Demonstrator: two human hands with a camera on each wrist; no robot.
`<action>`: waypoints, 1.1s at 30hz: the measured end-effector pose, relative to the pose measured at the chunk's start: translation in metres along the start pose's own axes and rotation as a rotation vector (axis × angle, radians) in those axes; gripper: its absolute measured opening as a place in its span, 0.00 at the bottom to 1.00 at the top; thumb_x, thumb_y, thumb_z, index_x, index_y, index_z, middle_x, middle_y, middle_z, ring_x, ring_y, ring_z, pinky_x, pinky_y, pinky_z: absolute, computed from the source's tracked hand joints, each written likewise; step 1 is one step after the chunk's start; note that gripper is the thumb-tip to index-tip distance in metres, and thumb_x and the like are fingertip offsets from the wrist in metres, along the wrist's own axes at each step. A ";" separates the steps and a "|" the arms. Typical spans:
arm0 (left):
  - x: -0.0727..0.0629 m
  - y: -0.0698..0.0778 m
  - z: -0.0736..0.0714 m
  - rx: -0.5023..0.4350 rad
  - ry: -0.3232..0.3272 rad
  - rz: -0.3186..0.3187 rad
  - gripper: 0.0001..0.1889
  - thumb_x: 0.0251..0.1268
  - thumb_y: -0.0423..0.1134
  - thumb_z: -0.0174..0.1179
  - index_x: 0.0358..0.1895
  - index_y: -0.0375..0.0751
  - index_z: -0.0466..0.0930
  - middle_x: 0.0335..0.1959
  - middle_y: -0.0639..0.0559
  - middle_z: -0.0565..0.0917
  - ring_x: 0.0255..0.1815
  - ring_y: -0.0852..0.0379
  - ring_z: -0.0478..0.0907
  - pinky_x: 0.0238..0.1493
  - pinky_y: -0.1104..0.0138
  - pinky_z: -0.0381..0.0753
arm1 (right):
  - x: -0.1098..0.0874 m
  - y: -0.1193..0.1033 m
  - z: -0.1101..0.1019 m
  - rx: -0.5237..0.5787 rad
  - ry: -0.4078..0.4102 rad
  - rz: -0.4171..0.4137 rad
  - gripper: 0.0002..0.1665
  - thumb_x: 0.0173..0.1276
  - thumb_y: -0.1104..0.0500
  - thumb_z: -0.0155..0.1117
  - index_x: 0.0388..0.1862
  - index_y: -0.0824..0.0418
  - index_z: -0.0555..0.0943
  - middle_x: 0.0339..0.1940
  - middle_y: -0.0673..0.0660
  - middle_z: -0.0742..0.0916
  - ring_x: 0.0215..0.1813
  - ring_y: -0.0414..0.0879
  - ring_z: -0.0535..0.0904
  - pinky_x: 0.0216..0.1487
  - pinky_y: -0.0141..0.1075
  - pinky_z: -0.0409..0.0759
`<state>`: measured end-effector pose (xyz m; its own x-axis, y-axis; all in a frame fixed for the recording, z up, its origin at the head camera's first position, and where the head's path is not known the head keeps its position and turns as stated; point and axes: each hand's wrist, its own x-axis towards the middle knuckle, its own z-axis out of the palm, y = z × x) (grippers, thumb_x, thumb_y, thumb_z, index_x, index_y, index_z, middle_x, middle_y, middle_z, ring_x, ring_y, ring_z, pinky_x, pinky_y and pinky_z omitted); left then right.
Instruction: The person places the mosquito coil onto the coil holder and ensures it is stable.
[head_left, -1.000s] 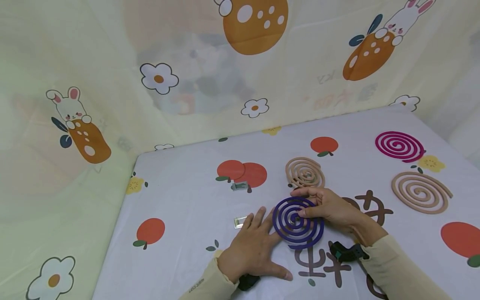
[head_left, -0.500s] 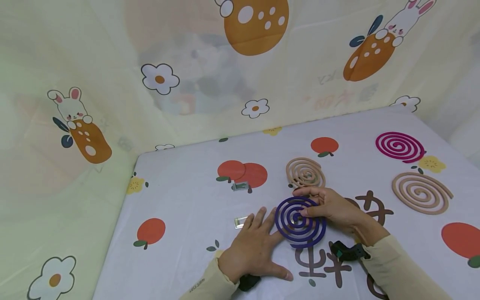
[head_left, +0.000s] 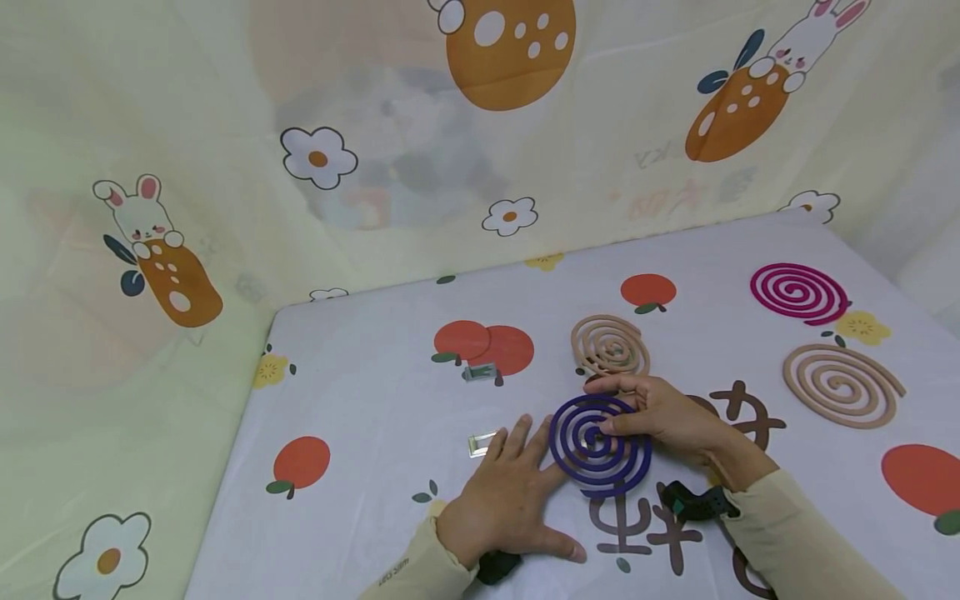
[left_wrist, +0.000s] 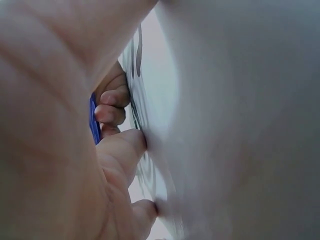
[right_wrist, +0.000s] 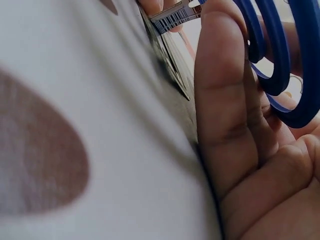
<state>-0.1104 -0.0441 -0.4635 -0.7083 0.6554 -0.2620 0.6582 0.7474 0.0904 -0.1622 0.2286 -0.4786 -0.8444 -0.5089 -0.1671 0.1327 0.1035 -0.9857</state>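
Observation:
A dark blue mosquito coil (head_left: 592, 485) is held over the table by my right hand (head_left: 667, 425), thumb on its top near the centre and fingers underneath. In the right wrist view the coil's blue rings (right_wrist: 305, 65) stand beside the curled fingers. A small strip with dark stripes (right_wrist: 172, 19) shows beyond them. My left hand (head_left: 506, 500) rests palm down with its fingers spread; its index fingertip goes out of sight by the coil's left edge. In the left wrist view, fingertips (left_wrist: 137, 140) touch the cloth. A small metal stand (head_left: 478, 445) lies by its fingers.
A tan coil (head_left: 611, 343) lies just behind my right hand, with another tan coil (head_left: 843, 385) and a magenta coil (head_left: 798, 292) at the right. A second metal stand (head_left: 480, 372) lies farther back. A printed curtain (head_left: 420, 250) hangs along the table's back edge.
The blue coil and right fingers have shifted very slightly to the right since one second ago. The left hand stays in place.

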 end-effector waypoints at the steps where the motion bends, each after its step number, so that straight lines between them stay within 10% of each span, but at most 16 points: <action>1: 0.000 0.000 0.000 -0.004 -0.002 -0.001 0.63 0.45 0.86 0.60 0.84 0.76 0.39 0.87 0.48 0.47 0.87 0.40 0.43 0.81 0.43 0.53 | 0.000 0.000 0.000 0.000 0.000 -0.005 0.37 0.71 0.66 0.70 0.74 0.77 0.66 0.59 0.71 0.84 0.48 0.46 0.88 0.50 0.37 0.87; 33: -0.002 0.006 0.002 0.019 0.034 0.000 0.63 0.47 0.87 0.57 0.85 0.73 0.36 0.88 0.48 0.45 0.86 0.36 0.44 0.81 0.43 0.54 | 0.003 0.001 0.003 -0.004 -0.013 -0.047 0.37 0.70 0.67 0.70 0.72 0.79 0.65 0.43 0.63 0.90 0.40 0.44 0.89 0.45 0.36 0.88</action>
<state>-0.1042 -0.0414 -0.4639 -0.7167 0.6587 -0.2290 0.6623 0.7457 0.0721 -0.1630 0.2244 -0.4798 -0.8428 -0.5245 -0.1208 0.0911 0.0822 -0.9924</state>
